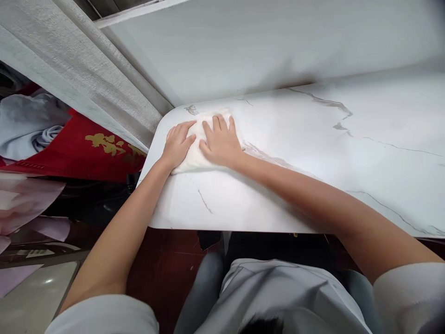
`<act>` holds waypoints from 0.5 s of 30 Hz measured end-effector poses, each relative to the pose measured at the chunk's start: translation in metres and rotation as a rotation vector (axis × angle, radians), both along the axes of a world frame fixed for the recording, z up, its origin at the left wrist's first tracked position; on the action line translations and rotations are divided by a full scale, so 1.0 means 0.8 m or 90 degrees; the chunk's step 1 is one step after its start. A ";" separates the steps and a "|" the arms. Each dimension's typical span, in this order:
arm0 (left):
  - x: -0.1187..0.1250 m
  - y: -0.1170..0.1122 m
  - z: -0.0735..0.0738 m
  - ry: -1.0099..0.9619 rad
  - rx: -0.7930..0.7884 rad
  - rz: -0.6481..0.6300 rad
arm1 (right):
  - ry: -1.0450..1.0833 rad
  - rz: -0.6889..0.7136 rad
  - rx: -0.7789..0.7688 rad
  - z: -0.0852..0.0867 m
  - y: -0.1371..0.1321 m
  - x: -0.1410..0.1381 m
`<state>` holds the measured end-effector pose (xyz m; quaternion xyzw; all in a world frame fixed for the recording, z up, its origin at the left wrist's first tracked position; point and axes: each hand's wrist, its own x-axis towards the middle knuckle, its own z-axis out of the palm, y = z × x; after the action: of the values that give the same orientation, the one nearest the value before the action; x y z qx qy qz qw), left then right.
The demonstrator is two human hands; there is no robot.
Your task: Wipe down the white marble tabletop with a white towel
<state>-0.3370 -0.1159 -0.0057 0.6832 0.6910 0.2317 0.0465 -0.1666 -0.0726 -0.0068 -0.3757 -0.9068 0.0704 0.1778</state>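
Shirt (288,287) sat closest; left hand (176,144) and right hand (222,144) lay spread on white cloth (193,160). Uneven pressure could've bunched it on the tabletop (295,134), I judged.

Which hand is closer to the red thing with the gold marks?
The left hand. It's on the white cloth's left part, right of the red thing; the right hand is farther right on the same cloth.
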 end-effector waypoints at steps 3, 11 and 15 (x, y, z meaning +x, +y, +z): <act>0.011 -0.062 0.006 0.019 -0.018 0.009 | 0.004 0.030 -0.004 0.003 -0.057 0.013; 0.029 -0.194 0.013 0.008 -0.040 0.055 | 0.049 0.138 0.008 0.007 -0.173 0.040; 0.030 -0.222 0.014 0.017 -0.043 0.072 | 0.059 0.158 0.025 0.005 -0.197 0.039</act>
<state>-0.3134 -0.2935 0.0056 0.6439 0.7367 0.2012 0.0470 -0.1355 -0.2298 -0.0032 -0.2530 -0.9384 0.0915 0.2169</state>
